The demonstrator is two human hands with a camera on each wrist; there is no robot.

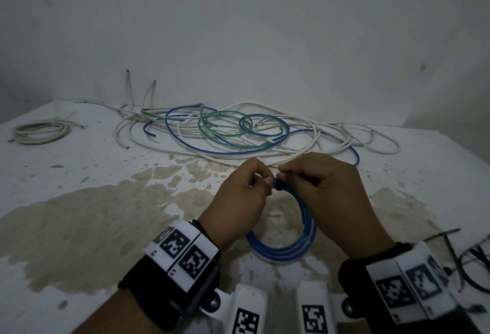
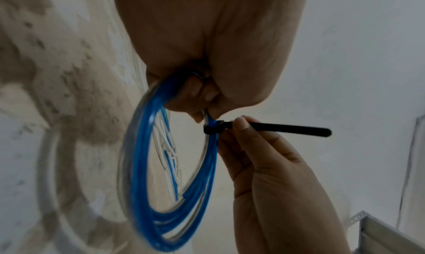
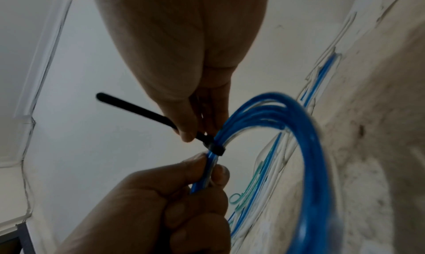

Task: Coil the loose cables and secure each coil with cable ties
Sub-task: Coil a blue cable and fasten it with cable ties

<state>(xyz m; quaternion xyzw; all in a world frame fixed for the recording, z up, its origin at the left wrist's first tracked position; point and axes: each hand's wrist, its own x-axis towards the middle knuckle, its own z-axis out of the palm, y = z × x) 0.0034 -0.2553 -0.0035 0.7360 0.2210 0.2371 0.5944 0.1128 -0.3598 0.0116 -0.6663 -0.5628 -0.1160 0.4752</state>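
A blue cable coil was held upright just above the stained white surface, near the front edge, between both hands. The left hand was closed on the top of the coil, its fingers and thumb pinching the bundled blue strands just beside the tie. A black cable tie was wrapped around the strands at the coil's top. Its free tail was pinched by the right hand, fingers narrow and curled on the strap right next to the tie head, with the rest of the tail sticking out past the fingers.

A tangle of loose cables, white, blue and green, was spread along the back of the surface by the wall, well apart from the held coil. A white cable coil lay at the far left of the surface; whether it was tied could not be told. A few spare black cable ties lay at the right edge, just beside the right wrist. Marker-tagged wrist bands were worn on both wrists. The coil's lower loops were blurred in both wrist views.
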